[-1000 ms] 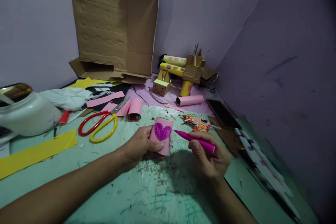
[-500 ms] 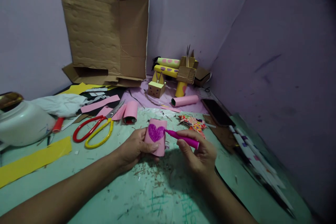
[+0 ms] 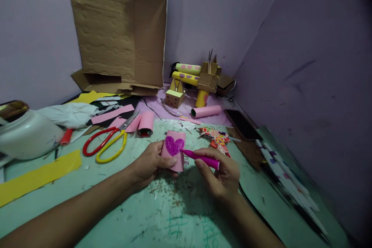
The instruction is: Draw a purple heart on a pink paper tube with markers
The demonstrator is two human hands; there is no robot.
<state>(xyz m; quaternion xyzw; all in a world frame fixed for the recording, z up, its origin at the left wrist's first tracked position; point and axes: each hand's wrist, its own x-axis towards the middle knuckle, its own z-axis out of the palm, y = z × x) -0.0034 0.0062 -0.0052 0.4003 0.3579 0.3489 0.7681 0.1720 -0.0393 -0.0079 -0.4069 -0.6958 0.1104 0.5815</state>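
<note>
My left hand is closed on a pink paper-covered tube, its thumb pressed across the lower front. A filled-in purple heart is drawn on the tube's face. Between the thumb and fingers of my right hand is a magenta marker, its tip at the heart's lower right edge. Left of the tube lie scissors with one red and one yellow handle, blades apart. Another pink tube stands behind them.
A flattened cardboard box leans on the back wall. Cardboard figures with yellow tubes stand near a lying pink tube. At right are a phone and several markers; at left, a white pot and yellow strip.
The marker tip has moved down slightly along the heart's right edge. My left hand keeps its hold on the tube. The whole view has shifted a little.
</note>
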